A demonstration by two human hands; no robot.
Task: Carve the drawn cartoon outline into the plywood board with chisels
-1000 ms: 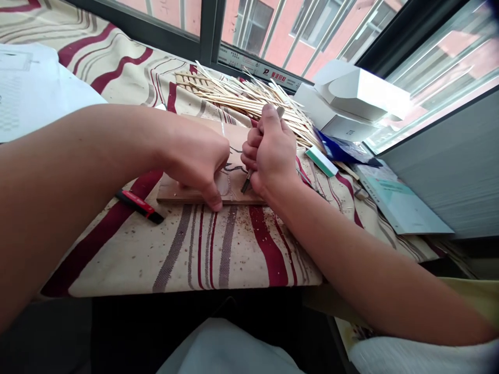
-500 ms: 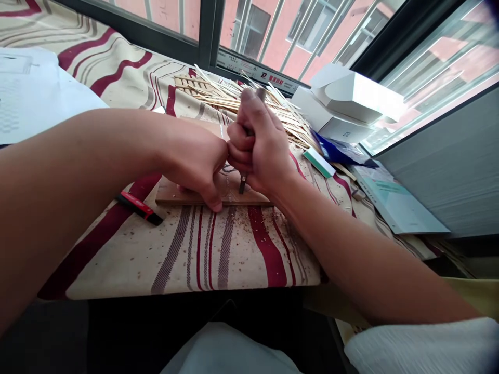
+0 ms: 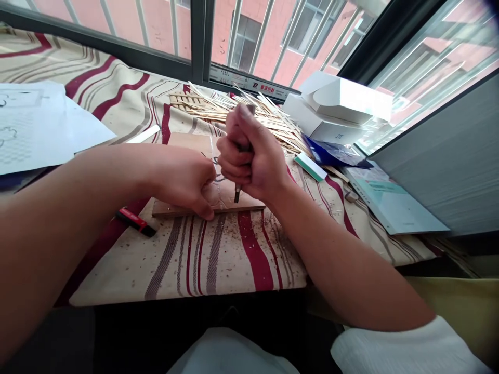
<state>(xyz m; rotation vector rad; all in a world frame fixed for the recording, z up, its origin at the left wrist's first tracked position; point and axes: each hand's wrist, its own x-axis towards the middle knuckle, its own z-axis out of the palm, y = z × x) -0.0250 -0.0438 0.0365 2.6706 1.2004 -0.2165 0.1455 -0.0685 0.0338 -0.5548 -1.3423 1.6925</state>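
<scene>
Head-worn view, looking forward and down at a desk covered in a red-and-cream striped cloth (image 3: 234, 259). A wooden board (image 3: 187, 141) lies flat near the middle of the desk, with dark drawn lines (image 3: 215, 161) showing on its face.

The right hand (image 3: 249, 153) is closed in a tight fist around the handle of a carving chisel (image 3: 236, 193), and the dark metal tip meets the board near its front edge. The left hand (image 3: 179, 182) is curled, not spread, and rests on the board just beside the right hand; its fingertips (image 3: 202, 210) sit at the front edge, and it holds no tool.

Left of the board, near the front of the desk, lies a red-and-black utility knife (image 3: 134, 222). Fine wood crumbs (image 3: 230, 254) are scattered across the cloth. Behind the board, toward the window, is a heap of thin wooden sticks (image 3: 241, 117) — a white cardboard box (image 3: 343, 101) sits to its right. Toward the right edge lie a blue packet (image 3: 331, 153) and a pale booklet (image 3: 393, 200); printed papers (image 3: 35, 124) lie at the far left.
</scene>
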